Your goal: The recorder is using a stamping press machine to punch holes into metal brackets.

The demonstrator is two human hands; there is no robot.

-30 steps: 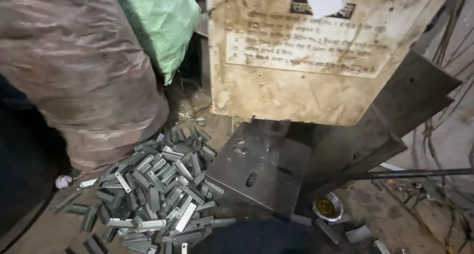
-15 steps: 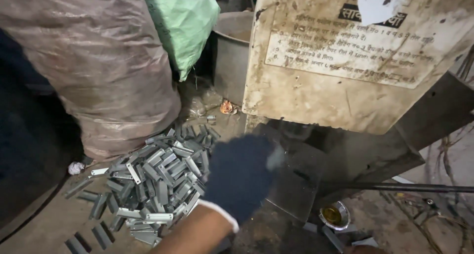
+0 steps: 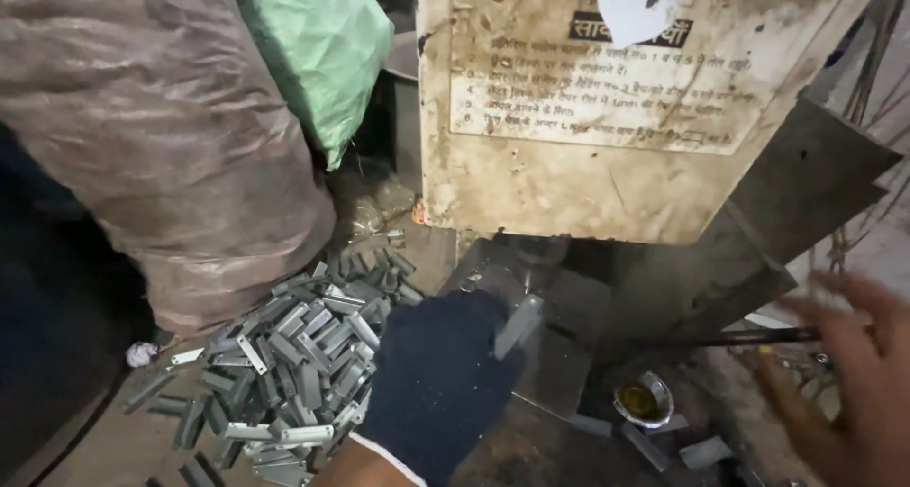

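Observation:
My left hand (image 3: 441, 378), in a dark blue glove, holds a small flat metal strip (image 3: 519, 326) just under the ram of a grimy press machine (image 3: 569, 117), over its steel bed plate (image 3: 559, 373). A heap of similar grey metal strips (image 3: 294, 354) lies on the bench directly left of that hand. My right hand (image 3: 848, 383) is bare and blurred at the right edge, fingers spread, close to a thin dark metal rod (image 3: 749, 336); whether it touches the rod is unclear.
A large brown sack (image 3: 161, 136) and a green bag (image 3: 327, 51) stand at the back left. A small round tin with yellowish grease (image 3: 642, 402) sits by the bed plate, with loose metal scraps (image 3: 706, 451) near it. A slanted steel guard (image 3: 806, 193) juts out right.
My gloved left hand came up from below and now holds a strip at the press bed. My bare right hand has entered at the right edge. The view has shifted slightly.

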